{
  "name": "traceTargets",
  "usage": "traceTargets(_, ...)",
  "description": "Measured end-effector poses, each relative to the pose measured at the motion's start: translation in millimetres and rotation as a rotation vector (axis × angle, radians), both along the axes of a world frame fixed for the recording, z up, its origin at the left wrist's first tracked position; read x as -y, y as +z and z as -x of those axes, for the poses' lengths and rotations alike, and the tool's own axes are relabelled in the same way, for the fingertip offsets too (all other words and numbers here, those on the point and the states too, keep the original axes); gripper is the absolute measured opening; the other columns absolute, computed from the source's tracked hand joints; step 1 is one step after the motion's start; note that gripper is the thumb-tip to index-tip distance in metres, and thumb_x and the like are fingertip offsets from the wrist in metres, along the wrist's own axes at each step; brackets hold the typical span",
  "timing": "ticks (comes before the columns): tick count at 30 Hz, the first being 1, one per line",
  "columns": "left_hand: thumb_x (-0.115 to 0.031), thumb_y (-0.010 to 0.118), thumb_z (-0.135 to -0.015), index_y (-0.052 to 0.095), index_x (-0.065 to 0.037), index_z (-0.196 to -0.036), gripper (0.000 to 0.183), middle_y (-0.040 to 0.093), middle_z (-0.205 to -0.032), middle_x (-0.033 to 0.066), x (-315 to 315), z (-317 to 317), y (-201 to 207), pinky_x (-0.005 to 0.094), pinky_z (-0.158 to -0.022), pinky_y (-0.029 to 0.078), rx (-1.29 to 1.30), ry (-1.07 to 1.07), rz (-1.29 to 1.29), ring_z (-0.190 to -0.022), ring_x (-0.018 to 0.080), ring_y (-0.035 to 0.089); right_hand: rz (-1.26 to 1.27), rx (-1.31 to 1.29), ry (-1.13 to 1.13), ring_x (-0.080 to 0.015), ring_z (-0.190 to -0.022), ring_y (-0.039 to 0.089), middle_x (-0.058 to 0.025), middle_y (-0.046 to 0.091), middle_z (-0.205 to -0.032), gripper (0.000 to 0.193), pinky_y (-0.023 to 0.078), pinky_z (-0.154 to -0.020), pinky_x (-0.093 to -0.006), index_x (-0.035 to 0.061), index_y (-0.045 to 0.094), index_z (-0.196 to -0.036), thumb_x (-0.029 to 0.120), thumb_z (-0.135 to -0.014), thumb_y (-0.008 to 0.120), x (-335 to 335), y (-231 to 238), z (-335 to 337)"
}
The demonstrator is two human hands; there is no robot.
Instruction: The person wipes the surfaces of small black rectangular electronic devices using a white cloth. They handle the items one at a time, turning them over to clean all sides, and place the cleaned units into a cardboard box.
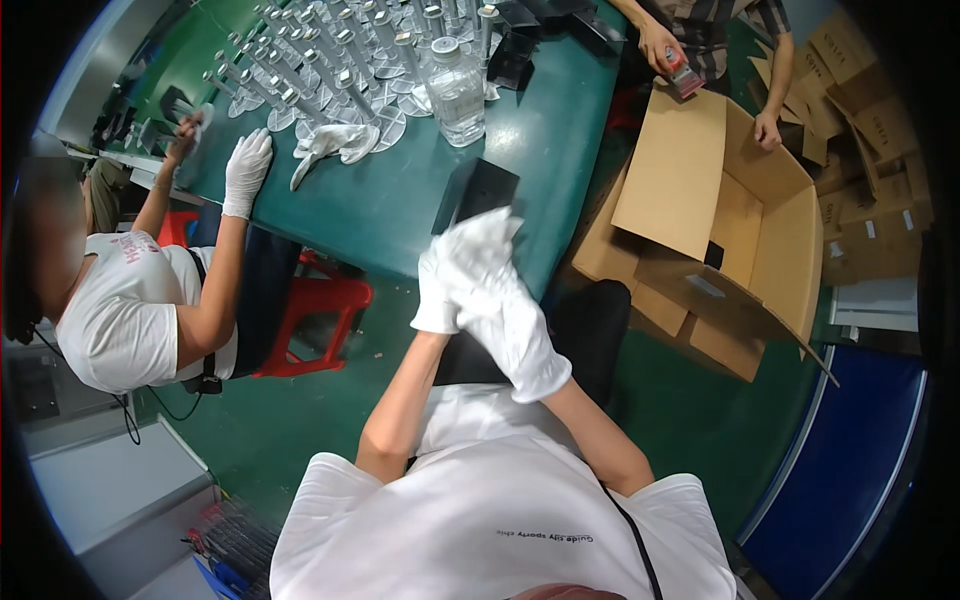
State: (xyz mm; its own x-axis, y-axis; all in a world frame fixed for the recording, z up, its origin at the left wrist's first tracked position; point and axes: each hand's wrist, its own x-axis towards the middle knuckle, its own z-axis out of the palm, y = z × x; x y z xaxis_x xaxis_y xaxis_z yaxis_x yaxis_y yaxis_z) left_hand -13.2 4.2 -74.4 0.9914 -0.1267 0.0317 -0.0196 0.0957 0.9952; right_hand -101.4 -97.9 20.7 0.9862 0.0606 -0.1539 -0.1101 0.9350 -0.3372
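My gloved left hand and right hand are pressed together around a white cloth, at the near edge of the green table. White against white and blurred, they hide the fingers, so I cannot tell whether either is clenched on it. Just beyond, at 12 o'clock, stands a black box; I cannot see into it. Further on at 12 is a clear jar with a white lid; whether it holds liquid I cannot tell. Between 2 and 3 o'clock an open carton has its flaps spread, a small dark object inside. A co-worker's hand rests on its rim. More cartons are stacked at 2; upright stands crowd 11.
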Motion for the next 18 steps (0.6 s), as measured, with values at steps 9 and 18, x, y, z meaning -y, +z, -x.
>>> traceTargets(9,-0.021,0.053,-0.099,0.059,-0.004,-0.127,0.034,0.067,-0.102,0.0026,-43.5,-12.1,28.3,0.025,-0.077,0.049,-0.116,-0.359,-0.158,-0.085,0.0096,0.06,0.102,-0.525,-0.266,-0.025,-0.101,0.067,-0.0156,0.066,-0.121,0.036,0.054,-0.093,-0.0387,0.0027,0.057,-0.132,0.025,-0.105,0.053,101.6,-42.1,42.8)
traceTargets(18,-0.025,0.056,-0.098,0.05,-0.002,-0.141,0.049,0.058,-0.137,0.01,-28.8,19.3,60.4,0.0338,-0.106,0.041,-0.325,-0.424,0.111,-0.124,0.0197,0.054,1.332,0.454,-0.063,-0.0272,-0.133,0.049,-0.0101,0.057,-0.14,0.034,0.034,-0.112,-0.0397,0.0111,0.066,-0.126,0.021,-0.094,0.062,67.5,72.0,-14.3)
